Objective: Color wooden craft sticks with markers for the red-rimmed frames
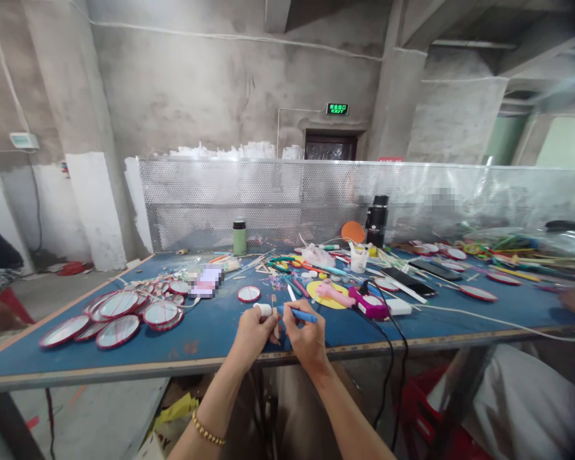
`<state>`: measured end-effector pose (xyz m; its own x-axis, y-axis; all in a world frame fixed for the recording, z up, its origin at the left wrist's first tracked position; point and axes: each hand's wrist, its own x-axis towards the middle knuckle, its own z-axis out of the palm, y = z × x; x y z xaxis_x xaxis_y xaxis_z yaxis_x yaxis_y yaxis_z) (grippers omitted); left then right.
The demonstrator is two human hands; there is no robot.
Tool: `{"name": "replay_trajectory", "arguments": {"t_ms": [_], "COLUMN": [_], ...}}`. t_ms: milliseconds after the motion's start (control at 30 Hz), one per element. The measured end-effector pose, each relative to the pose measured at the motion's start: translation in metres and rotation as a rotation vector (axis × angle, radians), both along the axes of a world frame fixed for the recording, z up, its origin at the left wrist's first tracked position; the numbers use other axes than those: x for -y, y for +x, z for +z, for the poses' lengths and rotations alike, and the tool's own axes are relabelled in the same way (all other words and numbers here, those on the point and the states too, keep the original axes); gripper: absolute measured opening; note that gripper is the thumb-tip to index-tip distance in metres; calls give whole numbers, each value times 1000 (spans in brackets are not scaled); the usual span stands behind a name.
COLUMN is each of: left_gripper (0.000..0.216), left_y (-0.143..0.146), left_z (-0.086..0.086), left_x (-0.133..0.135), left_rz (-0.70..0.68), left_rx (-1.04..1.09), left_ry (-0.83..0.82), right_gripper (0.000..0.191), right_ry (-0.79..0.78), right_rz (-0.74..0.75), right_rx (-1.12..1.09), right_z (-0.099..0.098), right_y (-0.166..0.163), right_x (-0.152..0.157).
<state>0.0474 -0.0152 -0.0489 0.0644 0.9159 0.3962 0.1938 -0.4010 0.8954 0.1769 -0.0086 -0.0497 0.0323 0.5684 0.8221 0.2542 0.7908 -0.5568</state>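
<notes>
My left hand (253,335) is closed at the table's front edge, pinching a flat wooden stick (275,306) held roughly upright. A small white piece (264,310) shows at its fingers; I cannot tell whether it is worn or held. Close on the right, my right hand (309,340) is wrapped round a blue marker pen (301,314), its tip end pointing toward the stick. Just beyond the hands lie a small round mirror with a red rim (248,294) and a white pen-like stick (291,292).
Piled red-rimmed mirrors (118,331) cover the left side, near a phone (207,281) on a cable. A purple device (368,303), yellow disc (323,300), black phone (407,282) and black cords lie right. A green bottle (239,238) and black flask (377,220) stand behind. Another person sits right.
</notes>
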Motion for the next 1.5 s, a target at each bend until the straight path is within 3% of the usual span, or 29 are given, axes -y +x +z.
{"name": "replay_trajectory", "arguments": {"t_ms": [1500], "left_gripper": [32], "left_y": [-1], "left_z": [-5], "left_x": [-6], "left_rz": [-4], "left_rx": [-1], "left_ry": [10], "right_gripper": [12], "right_ry": [-20], "right_rz": [5], "right_rx": [2], "right_z": [-2], "right_y": [1], "right_x": [-4]}}
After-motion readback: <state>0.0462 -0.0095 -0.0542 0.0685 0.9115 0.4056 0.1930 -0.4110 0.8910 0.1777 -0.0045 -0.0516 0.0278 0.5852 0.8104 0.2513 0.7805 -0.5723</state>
